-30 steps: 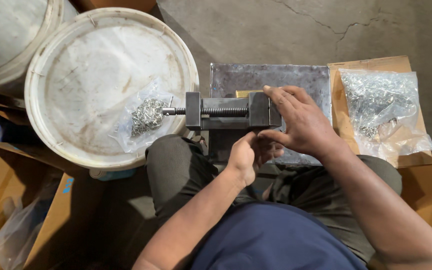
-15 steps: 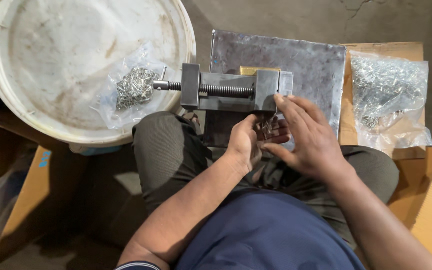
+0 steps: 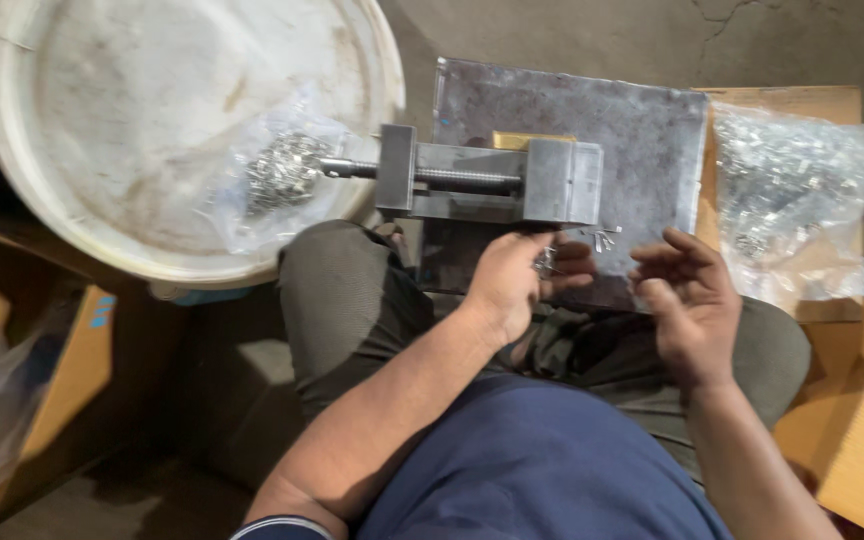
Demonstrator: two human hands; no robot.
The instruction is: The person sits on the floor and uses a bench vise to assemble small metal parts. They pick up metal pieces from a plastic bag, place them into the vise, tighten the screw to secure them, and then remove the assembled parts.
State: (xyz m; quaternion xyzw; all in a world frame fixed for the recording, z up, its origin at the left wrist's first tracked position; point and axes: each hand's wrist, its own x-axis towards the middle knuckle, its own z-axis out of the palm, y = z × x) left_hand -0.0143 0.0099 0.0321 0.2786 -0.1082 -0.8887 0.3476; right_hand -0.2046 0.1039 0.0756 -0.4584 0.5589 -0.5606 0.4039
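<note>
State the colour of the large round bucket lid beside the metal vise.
White, smudged with grey dirt, on the large round bucket lid; head view.

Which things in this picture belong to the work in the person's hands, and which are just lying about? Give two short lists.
In the work:
left hand, holding small metal parts
right hand, open beside it
steel vise on the metal plate
loose metal bits on the plate

Lying about:
white bucket lid
bag of shiny parts on the lid
bag of parts at right
cardboard box
</note>
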